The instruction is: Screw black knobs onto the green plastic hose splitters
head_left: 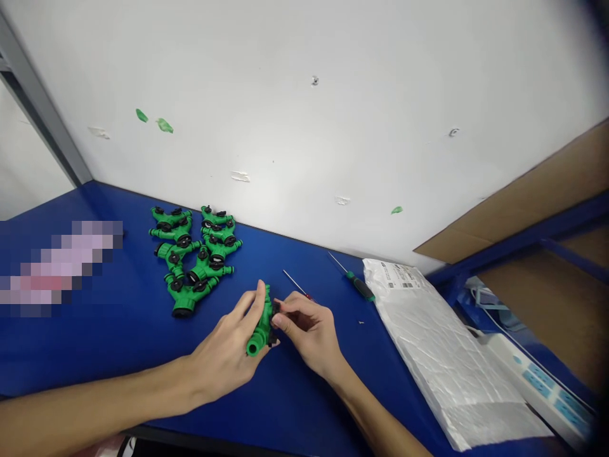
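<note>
My left hand (235, 339) is closed around a green plastic Y-shaped hose splitter (260, 330), whose open tube end points toward me. At its right side, the thumb and fingers of my right hand (307, 327) pinch a black valve knob (275, 311) on the splitter. Part of the splitter is hidden by my fingers. Just behind my right hand lies a thin screwdriver (295, 282), its handle mostly covered by the hand. To the left, several similar green splitters (191, 295) with black knobs sit grouped in two rows on the blue table (143, 343).
A green-and-black screwdriver (360, 285) rests beside a silver padded mailer (442, 355) on the right. Past the mailer is a white power strip (537, 374). A white wall (285, 127) borders the table's back. A pixelated patch covers the far left.
</note>
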A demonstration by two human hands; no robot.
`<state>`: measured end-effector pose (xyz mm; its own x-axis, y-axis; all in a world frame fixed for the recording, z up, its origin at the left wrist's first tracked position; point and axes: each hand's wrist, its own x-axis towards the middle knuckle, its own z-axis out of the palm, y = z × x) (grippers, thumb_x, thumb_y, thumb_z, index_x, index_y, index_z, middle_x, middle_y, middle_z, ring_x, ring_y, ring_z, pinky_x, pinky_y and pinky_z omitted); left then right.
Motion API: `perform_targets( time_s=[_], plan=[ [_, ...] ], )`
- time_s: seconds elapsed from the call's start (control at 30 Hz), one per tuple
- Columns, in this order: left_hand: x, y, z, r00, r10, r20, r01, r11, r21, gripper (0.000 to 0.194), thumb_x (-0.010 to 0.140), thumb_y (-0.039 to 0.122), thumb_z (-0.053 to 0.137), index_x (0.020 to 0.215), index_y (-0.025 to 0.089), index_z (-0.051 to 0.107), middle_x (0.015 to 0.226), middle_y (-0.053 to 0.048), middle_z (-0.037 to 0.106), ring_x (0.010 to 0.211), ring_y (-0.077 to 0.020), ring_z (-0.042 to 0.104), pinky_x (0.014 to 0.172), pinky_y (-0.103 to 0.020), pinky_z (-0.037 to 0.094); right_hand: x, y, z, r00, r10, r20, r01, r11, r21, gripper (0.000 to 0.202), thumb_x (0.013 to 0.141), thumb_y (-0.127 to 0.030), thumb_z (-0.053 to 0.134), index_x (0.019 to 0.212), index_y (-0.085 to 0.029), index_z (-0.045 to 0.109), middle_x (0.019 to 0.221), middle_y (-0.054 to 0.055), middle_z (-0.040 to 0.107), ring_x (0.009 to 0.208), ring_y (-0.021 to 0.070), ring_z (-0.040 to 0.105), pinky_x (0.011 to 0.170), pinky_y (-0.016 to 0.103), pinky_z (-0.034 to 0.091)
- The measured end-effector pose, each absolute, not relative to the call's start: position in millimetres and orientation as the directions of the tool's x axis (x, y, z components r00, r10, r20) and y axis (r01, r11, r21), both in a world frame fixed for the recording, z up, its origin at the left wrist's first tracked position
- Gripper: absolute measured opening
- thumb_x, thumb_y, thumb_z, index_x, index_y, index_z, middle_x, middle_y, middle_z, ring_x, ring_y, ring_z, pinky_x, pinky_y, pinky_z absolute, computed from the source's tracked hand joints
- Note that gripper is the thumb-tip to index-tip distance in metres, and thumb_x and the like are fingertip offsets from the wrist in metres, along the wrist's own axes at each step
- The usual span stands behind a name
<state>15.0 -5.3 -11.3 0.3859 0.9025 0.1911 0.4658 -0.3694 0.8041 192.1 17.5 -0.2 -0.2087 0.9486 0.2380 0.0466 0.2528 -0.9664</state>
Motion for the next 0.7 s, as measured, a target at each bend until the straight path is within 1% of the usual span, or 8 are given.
perform_targets(
  time_s=[0.1, 0.2, 0.37, 0.43, 0.53, 0.6, 0.63, 0.7],
  plan=[
    [15, -7, -14, 0.373, 0.918, 0.136, 0.493, -0.321, 0.809, 0.083, 0.089, 0.026, 0.056, 0.157, 0.026, 0.008, 0.139, -0.015, 0.048, 0.116, -0.0321, 0.062, 0.097, -0.049, 0.052, 192, 21, -3, -0.245, 0.952, 0.184, -0.008, 0.188, -0.982, 0.023, 0.075, -0.037, 0.079, 0.070, -0.017, 0.069, 0.068, -0.001, 0.055, 0.058, 0.0105, 0.052, 0.056, 0.025, 0.047],
    [14, -4, -13, 0.384, 0.910, 0.157, 0.451, -0.333, 0.828, 0.081, 0.089, 0.028, 0.056, 0.156, 0.025, 0.011, 0.137, -0.015, 0.050, 0.117, -0.0304, 0.060, 0.097, -0.048, 0.052, 195, 27, -3, -0.326, 0.939, 0.112, -0.109, 0.081, -0.991, 0.024, 0.071, -0.035, 0.083, 0.068, -0.017, 0.068, 0.068, -0.001, 0.058, 0.058, 0.0102, 0.055, 0.057, 0.025, 0.049],
    [14, 4, -5, 0.284, 0.945, 0.163, 0.242, -0.235, 0.941, 0.079, 0.085, 0.038, 0.064, 0.153, 0.020, 0.027, 0.139, -0.014, 0.054, 0.129, -0.0292, 0.052, 0.103, -0.042, 0.049, 195, 30, 1, -0.295, 0.954, 0.059, -0.124, 0.023, -0.992, 0.030, 0.066, -0.039, 0.086, 0.084, -0.018, 0.073, 0.071, 0.000, 0.066, 0.060, 0.0121, 0.060, 0.061, 0.027, 0.052],
    [16, 5, -2, 0.285, 0.953, 0.104, 0.100, -0.137, 0.985, 0.084, 0.083, 0.043, 0.067, 0.153, 0.019, 0.026, 0.138, -0.014, 0.057, 0.124, -0.0292, 0.057, 0.101, -0.043, 0.050, 196, 32, 3, -0.316, 0.948, 0.049, -0.082, 0.024, -0.996, 0.039, 0.069, -0.044, 0.083, 0.096, -0.017, 0.074, 0.071, 0.000, 0.068, 0.060, 0.0130, 0.062, 0.062, 0.029, 0.053],
    [17, 5, 1, 0.376, 0.927, -0.003, -0.092, 0.041, 0.995, 0.097, 0.081, 0.044, 0.071, 0.156, 0.016, 0.015, 0.115, -0.013, 0.071, 0.102, -0.0269, 0.070, 0.096, -0.045, 0.054, 211, 39, 13, -0.304, 0.948, 0.092, 0.024, 0.104, -0.994, 0.045, 0.078, -0.054, 0.072, 0.102, -0.015, 0.073, 0.074, 0.003, 0.068, 0.059, 0.0136, 0.062, 0.058, 0.029, 0.052],
    [17, 5, 5, 0.418, 0.906, -0.070, -0.182, 0.158, 0.971, 0.104, 0.078, 0.042, 0.075, 0.156, 0.016, 0.012, 0.104, -0.012, 0.075, 0.094, -0.0272, 0.072, 0.092, -0.046, 0.055, 234, 44, 23, -0.231, 0.965, 0.128, 0.194, 0.175, -0.965, 0.044, 0.083, -0.055, 0.065, 0.098, -0.015, 0.073, 0.072, 0.004, 0.067, 0.059, 0.0139, 0.060, 0.056, 0.028, 0.050],
    [16, 5, 7, 0.430, 0.897, -0.102, -0.226, 0.216, 0.950, 0.106, 0.076, 0.040, 0.078, 0.156, 0.017, 0.013, 0.106, -0.013, 0.074, 0.094, -0.0279, 0.072, 0.090, -0.046, 0.056, 250, 46, 29, -0.182, 0.973, 0.141, 0.311, 0.193, -0.931, 0.041, 0.083, -0.053, 0.065, 0.096, -0.015, 0.073, 0.068, 0.003, 0.066, 0.059, 0.0144, 0.059, 0.056, 0.028, 0.050],
    [15, 7, 10, 0.439, 0.885, -0.152, -0.317, 0.311, 0.896, 0.105, 0.072, 0.036, 0.081, 0.155, 0.021, 0.019, 0.121, -0.015, 0.068, 0.095, -0.0297, 0.072, 0.087, -0.047, 0.057, 286, 46, 39, -0.159, 0.982, 0.105, 0.535, 0.175, -0.826, 0.033, 0.084, -0.046, 0.065, 0.096, -0.016, 0.072, 0.078, 0.005, 0.069, 0.064, 0.0168, 0.062, 0.059, 0.030, 0.051]
  ],
)
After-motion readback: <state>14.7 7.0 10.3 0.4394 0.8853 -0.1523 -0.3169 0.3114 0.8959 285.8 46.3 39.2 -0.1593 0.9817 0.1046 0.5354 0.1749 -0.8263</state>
